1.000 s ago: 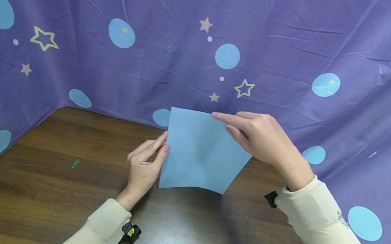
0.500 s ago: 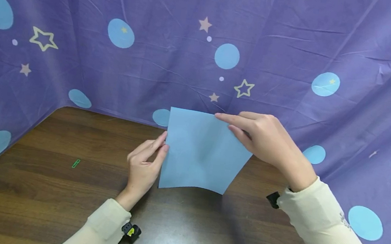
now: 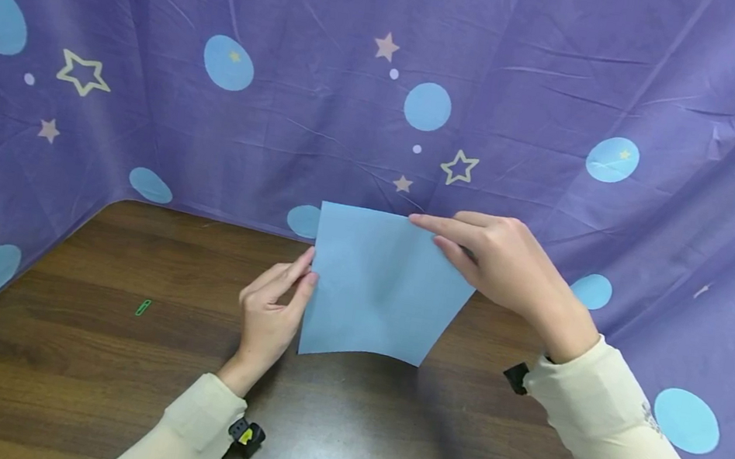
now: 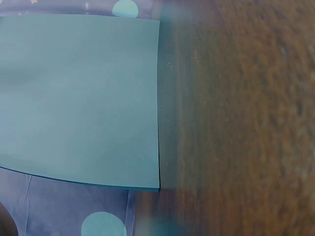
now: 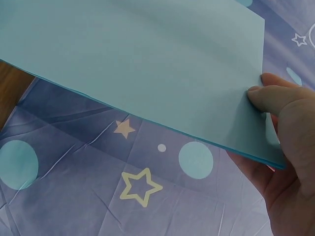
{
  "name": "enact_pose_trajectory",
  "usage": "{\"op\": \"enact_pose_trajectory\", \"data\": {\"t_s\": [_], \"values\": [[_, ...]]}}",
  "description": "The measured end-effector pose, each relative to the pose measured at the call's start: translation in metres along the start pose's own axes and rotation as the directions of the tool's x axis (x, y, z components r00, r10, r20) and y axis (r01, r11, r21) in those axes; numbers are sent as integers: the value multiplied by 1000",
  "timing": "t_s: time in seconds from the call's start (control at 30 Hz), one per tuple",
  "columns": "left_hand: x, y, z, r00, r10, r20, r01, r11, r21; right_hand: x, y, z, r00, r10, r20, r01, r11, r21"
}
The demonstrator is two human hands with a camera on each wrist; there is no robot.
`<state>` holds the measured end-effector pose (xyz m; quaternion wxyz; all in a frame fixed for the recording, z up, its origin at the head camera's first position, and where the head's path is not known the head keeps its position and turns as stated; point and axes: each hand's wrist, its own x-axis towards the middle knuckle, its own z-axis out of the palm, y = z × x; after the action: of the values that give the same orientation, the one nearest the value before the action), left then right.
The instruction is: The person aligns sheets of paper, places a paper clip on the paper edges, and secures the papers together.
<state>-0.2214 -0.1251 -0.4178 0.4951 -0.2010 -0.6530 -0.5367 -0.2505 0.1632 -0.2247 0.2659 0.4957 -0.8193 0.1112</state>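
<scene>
Light blue paper point(image 3: 381, 286) stands on its lower edge on the table, bowed slightly, in the middle of the head view. At its left edge, my left hand point(image 3: 269, 318) pinches it between thumb and fingers. My right hand point(image 3: 503, 268) holds the upper right corner, index finger along the top edge and thumb on the near face. The right wrist view shows the thumb point(image 5: 275, 98) on the paper and other fingers behind it. A small bit of red shows by that corner. Layered edges along the paper point(image 5: 147, 64) suggest more than one sheet.
A green paper clip point(image 3: 142, 307) lies on the brown wooden table point(image 3: 76, 345), left of the hands. Behind and at both sides hangs a purple cloth point(image 3: 326, 20) with stars and blue dots. A black wrist camera point(image 3: 247, 436) sits at the left cuff.
My right hand has slid a little to the right along the paper's top edge. The left hand and the paper stay almost where they were.
</scene>
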Motion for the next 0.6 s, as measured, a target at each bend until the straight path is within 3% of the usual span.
{"op": "enact_pose_trajectory", "data": {"t_s": [0.6], "values": [[0,0,-1,1000,-3,4,3,1000,3,-4,2,-3,1000,10,-3,-10,1000,0]]}}
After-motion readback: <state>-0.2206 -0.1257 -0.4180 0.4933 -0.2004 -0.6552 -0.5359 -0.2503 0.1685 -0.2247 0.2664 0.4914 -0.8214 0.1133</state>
